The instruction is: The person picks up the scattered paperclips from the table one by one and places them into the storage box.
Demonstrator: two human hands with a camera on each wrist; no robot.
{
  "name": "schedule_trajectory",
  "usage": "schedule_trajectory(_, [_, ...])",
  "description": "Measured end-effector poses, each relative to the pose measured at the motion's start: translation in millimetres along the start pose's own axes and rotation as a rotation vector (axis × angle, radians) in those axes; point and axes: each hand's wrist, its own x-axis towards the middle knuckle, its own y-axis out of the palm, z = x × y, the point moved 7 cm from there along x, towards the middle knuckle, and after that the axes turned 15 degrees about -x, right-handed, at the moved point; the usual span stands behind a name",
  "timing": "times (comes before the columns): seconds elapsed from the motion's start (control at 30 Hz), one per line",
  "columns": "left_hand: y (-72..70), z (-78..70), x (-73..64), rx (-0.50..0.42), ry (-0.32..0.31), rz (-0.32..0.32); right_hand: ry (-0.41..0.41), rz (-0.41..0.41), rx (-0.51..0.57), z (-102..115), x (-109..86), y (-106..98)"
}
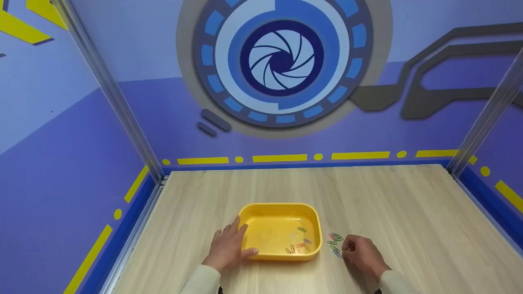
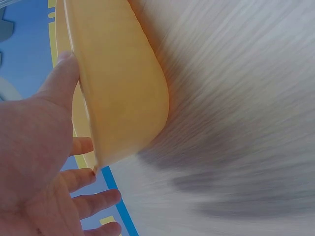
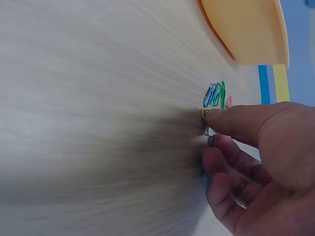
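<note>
A yellow plastic tray (image 1: 261, 257) stands on the table with several coloured paper clips (image 1: 301, 229) inside, mostly toward its right side. My left hand (image 1: 229, 247) rests at the tray's left side and near left corner; its fingers are spread and fairly straight, with the thumb on the rim. Beside the tray's right wall lies a small cluster of green, blue and pink paper clips (image 1: 334, 241). Next to it, my right hand (image 1: 363, 254) has curled fingers. Between thumb and index fingertips it pinches a paper clip (image 3: 210, 131), partly hidden; a yellow paper clip (image 3: 204, 113) shows at the thumb tip.
The wood-grain table (image 1: 196, 196) ends at a blue and purple printed back wall (image 1: 155, 110). Metal posts (image 1: 110, 90) rise at the back corners, with side panels to left and right.
</note>
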Motion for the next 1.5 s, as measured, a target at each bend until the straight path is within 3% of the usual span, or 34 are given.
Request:
schedule_trajectory(0.4, [1.1, 0.7, 1.4, -0.023, -0.013, 0.001, -0.003, 0.028, 0.104, -0.4, -1.5, -2.8])
schedule_trajectory(0.67, [-1.8, -1.3, 0.7, 0.0, 0.052, -0.005, -0.01, -0.012, 0.112, 0.5, -2.0, -9.4])
schedule_trajectory(1.5, [-0.9, 0.0, 0.5, -0.023, 0.029, -0.01, -0.083, -0.117, 0.231, 17.6, -1.9, -24.6])
